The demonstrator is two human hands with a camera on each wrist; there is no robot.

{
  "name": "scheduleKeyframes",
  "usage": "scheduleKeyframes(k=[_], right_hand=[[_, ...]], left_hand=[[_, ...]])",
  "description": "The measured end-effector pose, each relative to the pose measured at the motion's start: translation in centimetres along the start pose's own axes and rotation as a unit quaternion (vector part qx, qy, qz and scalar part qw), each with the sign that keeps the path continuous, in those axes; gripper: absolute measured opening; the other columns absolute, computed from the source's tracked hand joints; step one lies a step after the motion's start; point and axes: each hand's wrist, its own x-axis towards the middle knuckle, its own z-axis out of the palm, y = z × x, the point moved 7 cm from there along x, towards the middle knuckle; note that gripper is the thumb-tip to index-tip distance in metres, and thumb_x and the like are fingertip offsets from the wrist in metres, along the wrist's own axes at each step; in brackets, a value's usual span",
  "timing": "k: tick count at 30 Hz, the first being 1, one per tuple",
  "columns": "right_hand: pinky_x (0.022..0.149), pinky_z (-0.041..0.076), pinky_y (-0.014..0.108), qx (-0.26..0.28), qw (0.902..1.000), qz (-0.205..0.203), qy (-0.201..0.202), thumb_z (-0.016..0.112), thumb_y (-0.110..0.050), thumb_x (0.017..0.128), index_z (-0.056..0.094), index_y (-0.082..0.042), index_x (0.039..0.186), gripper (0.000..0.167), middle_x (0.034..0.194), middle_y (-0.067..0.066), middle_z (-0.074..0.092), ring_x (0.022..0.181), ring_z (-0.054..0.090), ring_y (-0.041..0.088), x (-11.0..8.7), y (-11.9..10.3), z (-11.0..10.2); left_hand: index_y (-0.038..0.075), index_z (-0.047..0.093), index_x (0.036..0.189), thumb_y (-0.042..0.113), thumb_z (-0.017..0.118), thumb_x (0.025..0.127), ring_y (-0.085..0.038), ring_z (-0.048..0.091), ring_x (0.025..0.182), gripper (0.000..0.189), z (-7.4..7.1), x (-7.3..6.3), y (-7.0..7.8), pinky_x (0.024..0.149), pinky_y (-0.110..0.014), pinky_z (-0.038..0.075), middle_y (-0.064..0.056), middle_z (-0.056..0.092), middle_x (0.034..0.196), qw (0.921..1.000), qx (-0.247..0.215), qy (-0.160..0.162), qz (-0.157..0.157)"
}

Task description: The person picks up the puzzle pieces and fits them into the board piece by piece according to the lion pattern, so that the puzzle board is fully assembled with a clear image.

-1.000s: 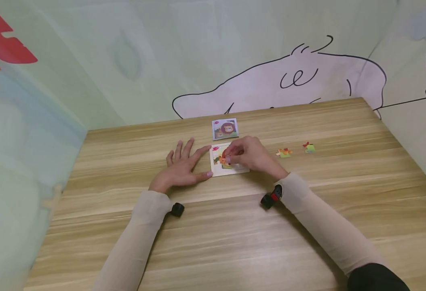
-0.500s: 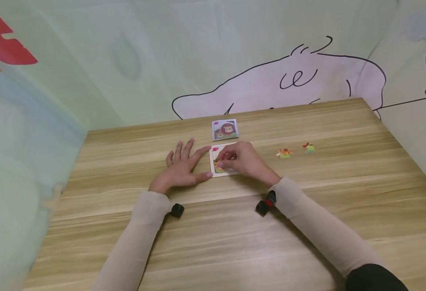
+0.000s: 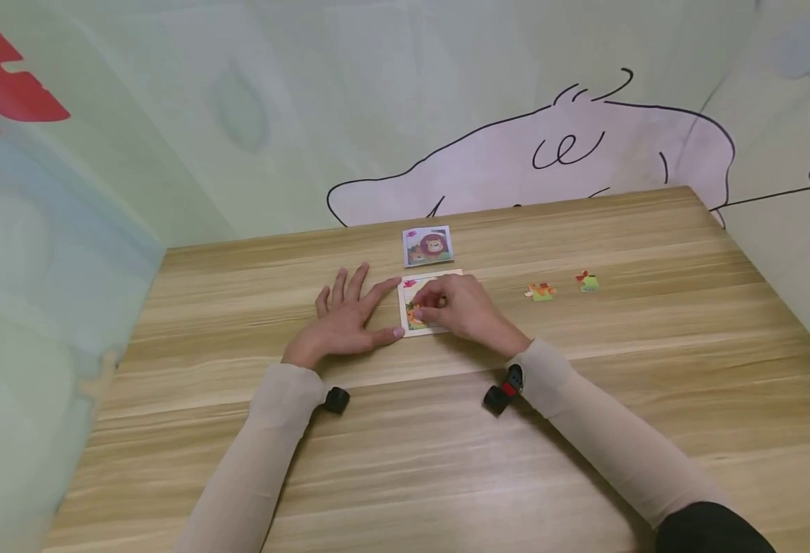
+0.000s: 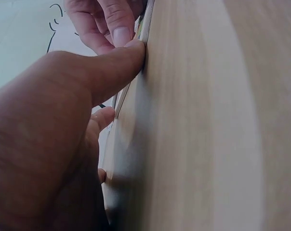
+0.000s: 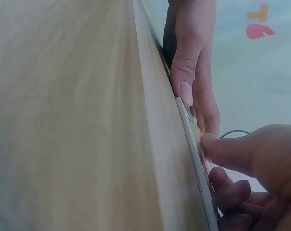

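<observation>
A white-bordered puzzle board (image 3: 437, 332) lies flat on the table, part of its picture hidden under my right hand. My right hand (image 3: 470, 311) reaches over it from the right, thumb and fingertips pinching an orange and green puzzle piece (image 3: 415, 315) at the board's lower left. In the right wrist view that thumb (image 5: 232, 151) presses close to the board's face. My left hand (image 3: 346, 319) rests on the table with spread fingers. Its index fingertip and thumb touch the two left corners of the board, the thumb (image 4: 119, 65) showing at the edge in the left wrist view.
A picture card of a lion (image 3: 428, 246) lies just behind the board. Two loose pieces sit to the right: an orange one (image 3: 540, 291) and a green and red one (image 3: 587, 281). The wooden table (image 3: 405, 445) meets a wall covering with drawn figures at its far edge.
My right hand has moved left and slightly down with the puzzle piece, from mid-board to its lower left, then barely shifted. My left hand has stayed put.
</observation>
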Motion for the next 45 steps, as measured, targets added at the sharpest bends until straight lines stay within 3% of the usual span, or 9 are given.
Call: scheduleKeyframes(k=[13, 45], right_hand=[[0.075, 0.042, 0.029, -0.018, 0.9998, 0.01, -0.002, 0.08, -0.024, 0.098, 0.082, -0.015, 0.109, 0.015, 0.086, 0.0, 0.075, 0.079, 0.059, 0.014, -0.14, -0.03, 0.26], [0.075, 0.045, 0.03, -0.051, 0.9985, -0.017, 0.0, 0.079, -0.021, 0.098, 0.079, -0.013, 0.106, 0.011, 0.084, -0.001, 0.076, 0.08, 0.061, 0.014, 0.04, -0.69, 0.47]], left_hand=[[0.047, 0.017, 0.171, 0.069, 0.061, 0.097, -0.044, -0.028, 0.165, 0.088, 0.08, -0.02, 0.05, 0.127, -0.075, -0.011, -0.011, -0.018, 0.182, 1.0, -0.003, 0.002, -0.002], [0.045, 0.019, 0.17, 0.068, 0.062, 0.097, -0.046, -0.027, 0.165, 0.088, 0.09, -0.04, 0.08, 0.126, -0.076, -0.009, -0.012, -0.016, 0.182, 1.0, -0.004, 0.008, 0.002]])
